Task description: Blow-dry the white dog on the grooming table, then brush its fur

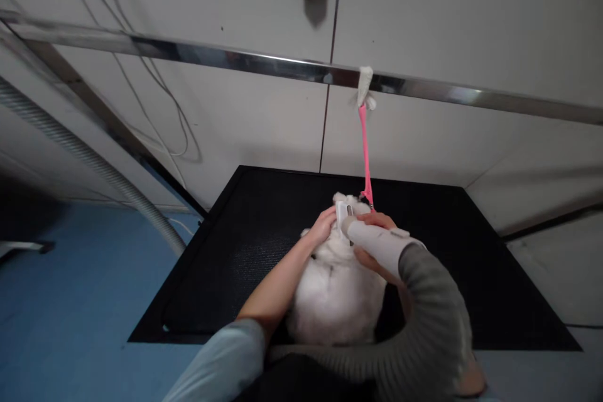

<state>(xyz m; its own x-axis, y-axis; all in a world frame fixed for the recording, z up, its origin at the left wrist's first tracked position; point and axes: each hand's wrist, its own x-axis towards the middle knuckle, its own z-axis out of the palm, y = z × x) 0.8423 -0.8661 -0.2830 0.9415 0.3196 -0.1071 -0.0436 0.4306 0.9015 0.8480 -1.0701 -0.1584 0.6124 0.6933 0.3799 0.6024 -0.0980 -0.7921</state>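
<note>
A fluffy white dog (pixel 336 301) is on the black table (pixel 235 270), its back towards me and its head at the far end. My left hand (pixel 324 225) holds the left side of its head, fingers bent and partly lost in the fur. From the right, my right hand (pixel 372 257) is wrapped round a white dryer nozzle (pixel 379 245), which hides part of the palm. The nozzle's flat white rectangular head (pixel 342 217) lies against the fur between both hands. A ribbed grey hose (pixel 438 308) curves from the nozzle down to my body.
A pink strap (pixel 366 151), tied with white cloth (pixel 364 85) to a metal bar (pixel 264 64), runs down to the dog's head. Behind stands a pale panelled wall (pixel 264 119) with loose cables (pixel 155 75). Another ribbed hose (pixel 103 169) slants down at the left above blue floor (pixel 70 314).
</note>
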